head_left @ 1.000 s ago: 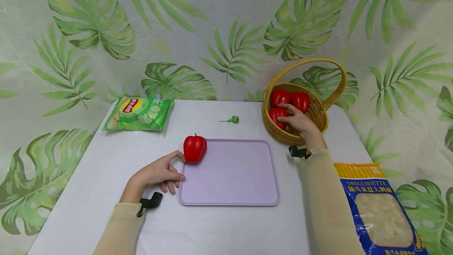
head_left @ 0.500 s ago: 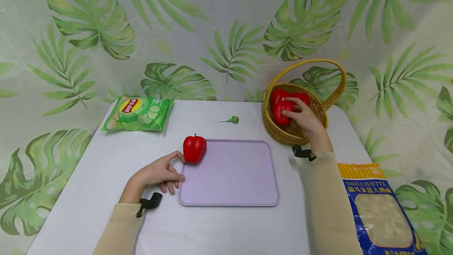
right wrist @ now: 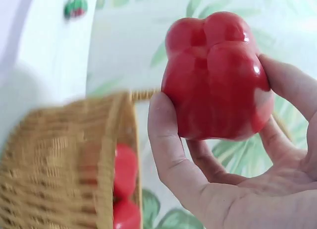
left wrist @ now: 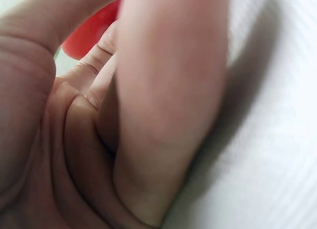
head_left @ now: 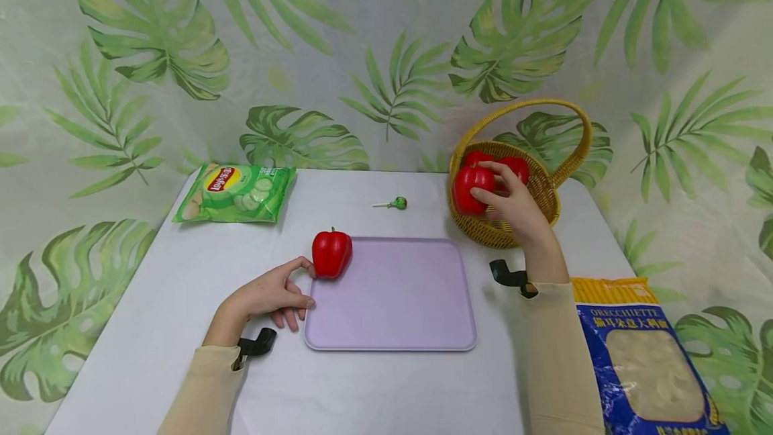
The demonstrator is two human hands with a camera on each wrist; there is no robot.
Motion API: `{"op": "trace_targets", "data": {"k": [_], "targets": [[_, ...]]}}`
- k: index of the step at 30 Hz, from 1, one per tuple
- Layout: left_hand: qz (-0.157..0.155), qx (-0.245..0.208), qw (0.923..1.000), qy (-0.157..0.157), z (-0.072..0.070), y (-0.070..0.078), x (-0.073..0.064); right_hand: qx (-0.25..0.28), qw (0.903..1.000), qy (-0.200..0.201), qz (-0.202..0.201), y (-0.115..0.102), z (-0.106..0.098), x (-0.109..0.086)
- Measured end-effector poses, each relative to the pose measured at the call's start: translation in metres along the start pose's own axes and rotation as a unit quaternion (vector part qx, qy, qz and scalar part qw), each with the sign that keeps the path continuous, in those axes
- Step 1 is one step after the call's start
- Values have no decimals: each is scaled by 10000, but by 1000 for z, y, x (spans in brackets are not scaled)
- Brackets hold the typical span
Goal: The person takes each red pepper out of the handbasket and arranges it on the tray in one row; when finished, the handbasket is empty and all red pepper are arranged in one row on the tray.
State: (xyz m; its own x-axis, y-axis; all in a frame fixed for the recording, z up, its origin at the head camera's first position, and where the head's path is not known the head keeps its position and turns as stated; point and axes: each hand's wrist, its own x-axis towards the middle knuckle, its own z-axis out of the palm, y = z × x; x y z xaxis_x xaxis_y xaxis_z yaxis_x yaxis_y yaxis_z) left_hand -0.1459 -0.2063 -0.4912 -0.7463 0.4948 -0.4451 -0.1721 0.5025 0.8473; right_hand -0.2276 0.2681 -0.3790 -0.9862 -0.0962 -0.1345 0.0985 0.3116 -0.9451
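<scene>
My right hand [head_left: 512, 203] grips a glossy red bell pepper [head_left: 470, 190] between thumb and fingers. In the head view this pepper overlaps the near-left rim of the wicker basket [head_left: 504, 237]; the right wrist view shows the held pepper [right wrist: 215, 85] raised clear of the basket's opening. Two more red bell peppers [head_left: 514, 168] lie inside, one partly hidden behind the held one. At the left, my left hand [head_left: 272, 293] rests with relaxed, bent fingers, its thumb and index fingertips spread along the lilac tray's rim [head_left: 306, 327]. Another red bell pepper [head_left: 331, 255] stands at that tray's far-left corner.
A green lollipop [head_left: 397, 203] lies behind the tray. To the back left is a green bag of potato chips [head_left: 238, 193]. An orecchiette pasta bag [head_left: 649, 361] lies to the right of the right sleeve. The basket's tall handle [head_left: 586, 143] arches over its back right side.
My right hand has lifted a bell pepper up from inside the basket and brought it nearer, over the basket's rim. The left hand, the tray and the pepper on it stay in place.
</scene>
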Motion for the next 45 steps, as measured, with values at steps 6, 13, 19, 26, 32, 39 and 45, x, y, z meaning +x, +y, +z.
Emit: {"op": "trace_targets", "data": {"k": [6,13,19,26,32,39,45], "targets": [[-13,-15,10000,-12,0,0,0,88,9996,-251,-61,-5,32,-12],[3,18,10000,10,0,1,-1,82,9978,-624,-202,0,78,-17],[21,19,10000,9,0,1,-1,40,9958,-908,-142,6,119,-17],[9,27,10000,26,0,1,-1,-61,9945,-1044,3,14,151,-17],[-2,12,10000,41,0,0,0,-91,9948,-1011,19,21,171,-17],[2,6,10000,23,-1,-1,0,-403,9965,-732,-47,28,186,-16],[3,-6,10000,13,0,1,-1,-514,9966,-645,-3,32,191,-16]]}}
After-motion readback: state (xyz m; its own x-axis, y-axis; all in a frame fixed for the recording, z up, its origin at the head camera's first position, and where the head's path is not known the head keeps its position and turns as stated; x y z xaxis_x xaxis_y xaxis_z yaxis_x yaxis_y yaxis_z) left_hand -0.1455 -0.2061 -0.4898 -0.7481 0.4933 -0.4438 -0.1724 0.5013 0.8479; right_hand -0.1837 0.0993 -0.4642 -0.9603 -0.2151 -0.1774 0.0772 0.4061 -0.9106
